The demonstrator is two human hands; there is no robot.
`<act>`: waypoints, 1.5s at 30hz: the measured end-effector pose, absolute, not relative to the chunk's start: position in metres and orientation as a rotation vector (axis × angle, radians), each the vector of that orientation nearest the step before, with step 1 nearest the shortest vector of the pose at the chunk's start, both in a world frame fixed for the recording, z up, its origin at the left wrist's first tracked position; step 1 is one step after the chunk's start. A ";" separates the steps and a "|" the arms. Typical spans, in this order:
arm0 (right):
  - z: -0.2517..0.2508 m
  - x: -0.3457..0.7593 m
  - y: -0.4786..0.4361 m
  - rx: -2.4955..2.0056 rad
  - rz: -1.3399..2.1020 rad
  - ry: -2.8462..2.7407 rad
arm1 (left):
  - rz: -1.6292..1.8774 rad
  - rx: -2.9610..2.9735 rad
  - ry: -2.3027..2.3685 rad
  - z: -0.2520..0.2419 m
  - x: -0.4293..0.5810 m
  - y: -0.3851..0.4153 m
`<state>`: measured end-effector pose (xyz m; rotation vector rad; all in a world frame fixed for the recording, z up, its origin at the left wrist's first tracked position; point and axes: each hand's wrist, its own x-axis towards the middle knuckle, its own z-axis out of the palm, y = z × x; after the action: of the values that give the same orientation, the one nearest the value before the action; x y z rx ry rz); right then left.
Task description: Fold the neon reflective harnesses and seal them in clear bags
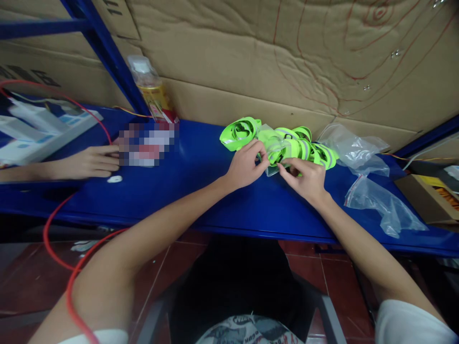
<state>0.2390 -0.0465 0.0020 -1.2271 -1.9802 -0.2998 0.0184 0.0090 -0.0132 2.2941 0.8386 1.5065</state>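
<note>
Bright green straps with grey reflective stripes (299, 149) lie rolled and heaped on the blue table, with one separate coil (241, 134) at the heap's left end. In front of them, a small clear plastic bag (272, 170) shows between my hands, partly hidden by the fingers. My left hand (247, 164) pinches at the bag with thumb and forefinger. Close by on the right, my right hand (304, 177) is also closed in a pinch at it, fingertips nearly meeting the left ones. Whether a green strap is inside the bag I cannot tell.
Clear plastic bags (385, 203) lie to the right, near an open cardboard box (430, 196). Another person's hand (95, 162) rests at left, beside a power strip (46, 126) and a red cable (46, 229). A bottle (152, 93) stands against the cardboard wall.
</note>
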 end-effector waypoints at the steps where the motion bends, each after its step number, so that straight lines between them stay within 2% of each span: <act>1: 0.002 0.240 -0.045 -1.259 -0.324 -1.961 | 1.516 2.280 0.848 -0.013 0.019 0.008; 8: 0.003 0.241 -0.040 -1.506 -0.401 -1.876 | 1.452 2.339 0.775 -0.008 0.025 -0.007; 18: -0.007 0.241 -0.025 -1.357 -0.117 -1.841 | 1.302 2.464 0.460 -0.012 0.022 -0.002; 23: -0.007 0.243 -0.029 -1.208 -0.075 -1.938 | 1.564 2.380 0.812 -0.002 -0.002 0.025; 26: -0.006 0.244 -0.034 -1.168 -0.130 -2.001 | 1.352 2.476 0.952 0.001 -0.021 0.045; 29: -0.008 0.245 -0.035 -1.223 -0.212 -2.001 | 1.113 2.682 0.902 -0.003 -0.031 0.057; 32: -0.014 0.243 -0.032 -1.274 -0.276 -2.036 | 1.070 2.780 0.814 -0.009 -0.031 0.059; 38: -0.017 0.242 -0.030 -1.135 -0.303 -2.104 | 1.149 2.824 0.775 -0.005 -0.027 0.054; 45: 0.015 0.263 -0.040 -1.005 -0.528 -1.966 | 1.462 2.714 0.926 0.020 -0.031 0.041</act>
<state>0.2631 -0.0404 0.0149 -1.0047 -1.9658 -0.5282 -0.0309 0.0406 0.0196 2.7141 0.9263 1.4624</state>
